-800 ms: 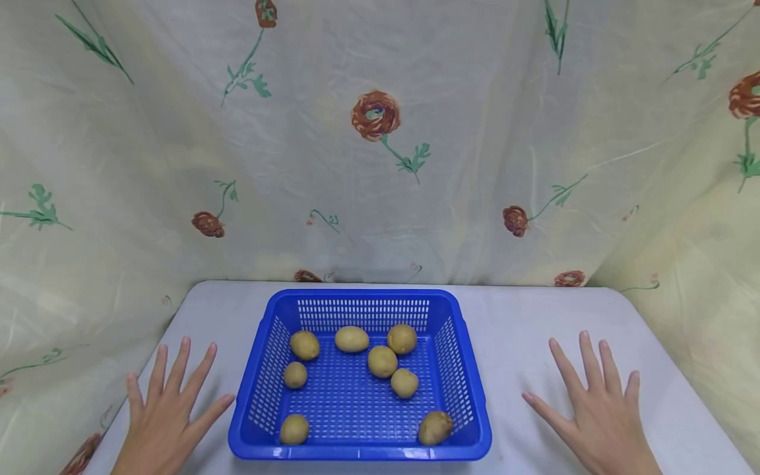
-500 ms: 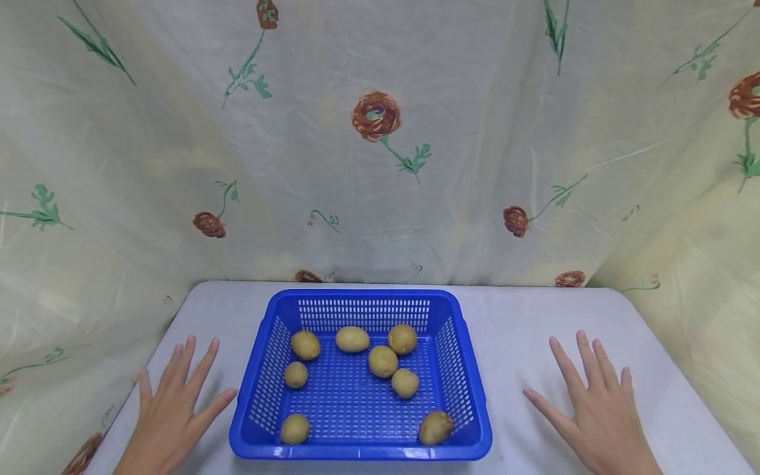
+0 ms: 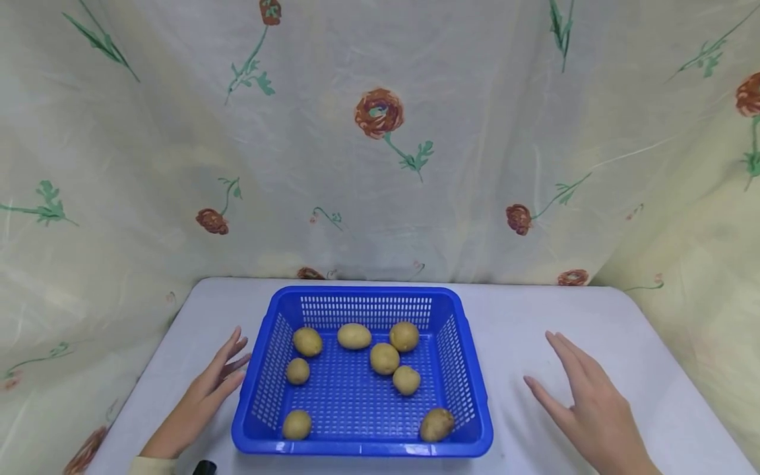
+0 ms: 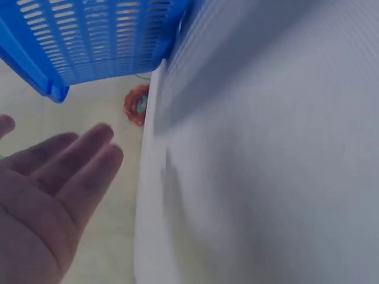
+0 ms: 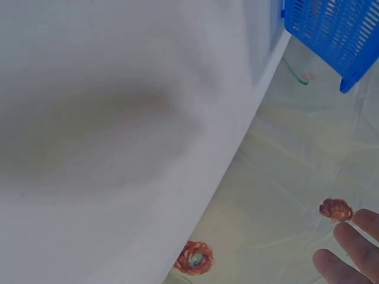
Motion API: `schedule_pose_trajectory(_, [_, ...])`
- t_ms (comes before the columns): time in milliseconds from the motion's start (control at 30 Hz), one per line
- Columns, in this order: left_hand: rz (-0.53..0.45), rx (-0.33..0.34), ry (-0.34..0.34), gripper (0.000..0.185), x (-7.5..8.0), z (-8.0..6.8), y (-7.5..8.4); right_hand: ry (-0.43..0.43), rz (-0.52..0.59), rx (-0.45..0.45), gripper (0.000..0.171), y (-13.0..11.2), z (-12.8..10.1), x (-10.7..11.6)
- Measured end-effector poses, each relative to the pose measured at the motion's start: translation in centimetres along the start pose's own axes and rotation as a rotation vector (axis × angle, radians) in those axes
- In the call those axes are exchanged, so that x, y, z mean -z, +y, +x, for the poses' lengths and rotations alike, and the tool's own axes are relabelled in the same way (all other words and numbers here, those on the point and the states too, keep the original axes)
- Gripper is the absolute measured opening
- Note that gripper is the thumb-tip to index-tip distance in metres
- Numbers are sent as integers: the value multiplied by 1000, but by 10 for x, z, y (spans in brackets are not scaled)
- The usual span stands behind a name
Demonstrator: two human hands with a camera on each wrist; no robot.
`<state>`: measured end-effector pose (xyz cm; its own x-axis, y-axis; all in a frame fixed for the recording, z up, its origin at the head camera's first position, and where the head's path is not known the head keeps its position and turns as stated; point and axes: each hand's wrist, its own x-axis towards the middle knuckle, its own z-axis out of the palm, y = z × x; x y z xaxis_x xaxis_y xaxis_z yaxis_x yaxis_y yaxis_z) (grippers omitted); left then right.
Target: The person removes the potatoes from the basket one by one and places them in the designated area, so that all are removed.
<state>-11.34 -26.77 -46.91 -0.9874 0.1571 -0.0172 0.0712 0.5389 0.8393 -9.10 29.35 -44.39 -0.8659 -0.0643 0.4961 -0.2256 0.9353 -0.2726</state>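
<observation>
A blue plastic basket (image 3: 362,449) with slotted walls stands on the white table, and several potatoes (image 3: 384,359) lie scattered on its floor. My left hand (image 3: 198,396) hovers beside the basket's left wall, palm turned toward it, fingers extended and holding nothing. In the left wrist view the fingers (image 4: 89,168) are apart from the basket wall (image 4: 100,41). Well to the right of the basket, my right hand (image 3: 594,402) is held above the table with straight fingers and thumb spread away. Only some of its fingertips (image 5: 349,248) show in the right wrist view.
The white table (image 3: 522,316) extends on both sides of the basket. Behind and beside it hangs a pale curtain (image 3: 451,198) printed with flowers. A small black object (image 3: 204,468) shows at the bottom edge, near the left sleeve (image 3: 153,466).
Both hands have turned from palm-down with spread fingers to a more sideways pose. The left hand has moved right, nearer the basket. The potatoes and basket stay in place.
</observation>
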Motion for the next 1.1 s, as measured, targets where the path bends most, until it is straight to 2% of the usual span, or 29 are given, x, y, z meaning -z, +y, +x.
schedule_pose_trajectory(167, [-138, 64, -38, 71, -3, 6, 2, -28, 11, -33, 93, -10, 6, 0])
schedule_pose_trajectory(367, [-224, 101, -64, 71, -7, 13, 2, -71, 30, -57, 90, -22, 13, -1])
schedule_pose_trajectory(633, [-296, 8, -62, 69, -10, 12, 2, -82, 45, -26, 89, -33, 19, -6])
schedule_pose_trajectory(867, [-309, -27, -74, 69, -12, 12, 3, -81, 66, 23, 85, -40, 26, -8])
schedule_pose_trajectory(1100, [-304, -68, -73, 67, -11, 12, 0, -158, 136, 38, 73, -53, 35, -9])
